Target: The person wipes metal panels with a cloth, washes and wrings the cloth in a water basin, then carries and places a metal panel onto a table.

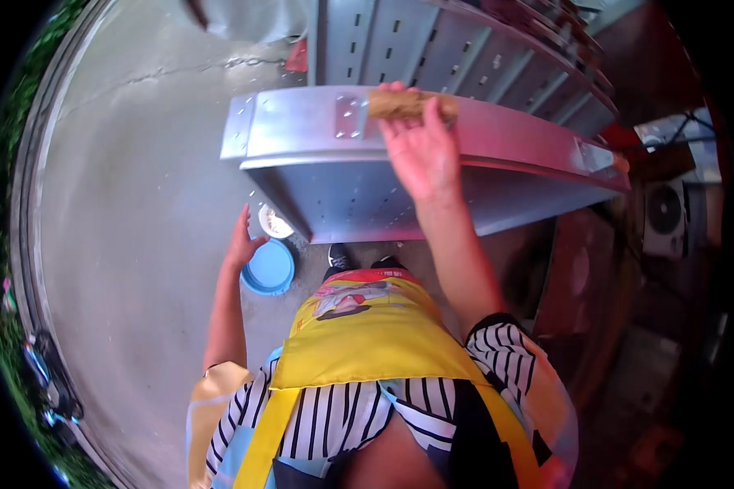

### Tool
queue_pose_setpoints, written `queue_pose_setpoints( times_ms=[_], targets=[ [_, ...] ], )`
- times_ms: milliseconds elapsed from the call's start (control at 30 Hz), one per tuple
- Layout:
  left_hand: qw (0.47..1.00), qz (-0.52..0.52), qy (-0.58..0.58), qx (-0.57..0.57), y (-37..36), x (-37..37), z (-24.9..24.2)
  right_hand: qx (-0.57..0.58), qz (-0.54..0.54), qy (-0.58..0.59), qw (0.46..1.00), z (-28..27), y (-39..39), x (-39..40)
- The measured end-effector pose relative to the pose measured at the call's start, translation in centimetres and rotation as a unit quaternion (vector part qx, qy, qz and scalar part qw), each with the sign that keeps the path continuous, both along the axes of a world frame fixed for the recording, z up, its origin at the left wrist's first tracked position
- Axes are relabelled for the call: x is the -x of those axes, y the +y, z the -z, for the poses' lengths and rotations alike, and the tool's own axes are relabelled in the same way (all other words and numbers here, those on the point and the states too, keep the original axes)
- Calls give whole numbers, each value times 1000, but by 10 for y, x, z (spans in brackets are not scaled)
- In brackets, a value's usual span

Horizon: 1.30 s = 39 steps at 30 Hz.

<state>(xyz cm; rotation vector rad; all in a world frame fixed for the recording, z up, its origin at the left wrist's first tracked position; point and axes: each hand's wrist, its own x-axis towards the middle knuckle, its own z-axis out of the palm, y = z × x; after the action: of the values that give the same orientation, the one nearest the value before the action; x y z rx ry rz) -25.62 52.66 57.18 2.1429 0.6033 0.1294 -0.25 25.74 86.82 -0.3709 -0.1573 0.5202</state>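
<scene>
A large metal cabinet or tray point(302, 130) with a pale upper panel and a grey hollow front spans the area before me. On its panel a brown cylindrical handle point(387, 104) sits beside a riveted bracket. My right hand point(424, 151) is palm up at this handle, its fingertips showing past the far side and its thumb lying over the front. My left hand point(243, 240) hangs to the left of the metal piece, holding nothing, with thumb and fingers apart. It is just above and left of a round blue basin point(269, 267) on the floor.
Beyond the panel stand slotted metal racks point(416, 45). A white bowl point(275, 222) sits by the basin. A chain point(179, 72) lies on the concrete floor point(130, 228). At the right is a fan unit point(665, 209); a second handle point(620, 163) is at the panel's right end.
</scene>
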Motion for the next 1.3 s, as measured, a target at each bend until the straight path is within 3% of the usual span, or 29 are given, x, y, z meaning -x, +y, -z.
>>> queue_pose_setpoints(
  times_ms=[33, 67, 133, 233, 333, 367, 400, 467, 500, 567, 633, 767, 833, 933, 1000, 1100, 1233, 1300],
  targets=[
    [998, 44, -33, -33, -4, -14, 2, 1, -3, 4, 1000, 2, -8, 23],
    [990, 126, -51, -28, -17, -25, -31, -7, -12, -33, 999, 2, -16, 43],
    [984, 147, 24, 95, -29, -31, -45, -8, 2, -42, 999, -4, -32, 68],
    [982, 57, 46, 177, -78, -12, -87, -17, 14, -89, 996, -4, -57, 93],
    [968, 72, 29, 239, -63, 16, -22, -24, 24, -88, 996, 1, -77, 121],
    [972, 78, 21, 219, -65, 24, -22, -15, 29, -100, 994, 0, -82, 131],
    [970, 194, 61, 132, -52, 31, -15, -5, 37, -109, 993, 0, -88, 138],
    [978, 205, 30, -5, -61, 24, -40, -13, 50, -117, 992, -5, -94, 128],
    [966, 238, 92, -39, -63, 19, -63, -14, 55, -120, 991, -9, -97, 125],
    [954, 275, 92, -77, -68, 15, -93, -28, 85, -62, 994, -21, -103, 125],
    [942, 306, 62, -125, -62, 9, -92, -51, 92, -35, 994, -30, -124, 116],
    [930, 341, 85, 108, -57, -34, -107, -75, 122, 4, 990, -34, -172, 109],
    [905, 392, 86, 140, -59, -55, -86, -77, 164, 34, 983, -29, -204, 106],
    [843, 536, 30, 25, -86, -88, -95, -53, 229, 75, 969, -26, -234, 120],
    [800, 600, 19, 14, -94, -90, -77, 8, 252, 98, 963, -30, -245, 139],
    [715, 695, 70, -41, -104, -85, -88, 93, 273, 170, 942, -58, -238, 166],
    [661, 748, -1, -62, -128, -51, -64, 207, 339, 221, 891, -64, -239, 205],
    [647, 759, -8, -73, -163, -55, -49, 249, 332, 194, 889, -47, -280, 198]
  ],
)
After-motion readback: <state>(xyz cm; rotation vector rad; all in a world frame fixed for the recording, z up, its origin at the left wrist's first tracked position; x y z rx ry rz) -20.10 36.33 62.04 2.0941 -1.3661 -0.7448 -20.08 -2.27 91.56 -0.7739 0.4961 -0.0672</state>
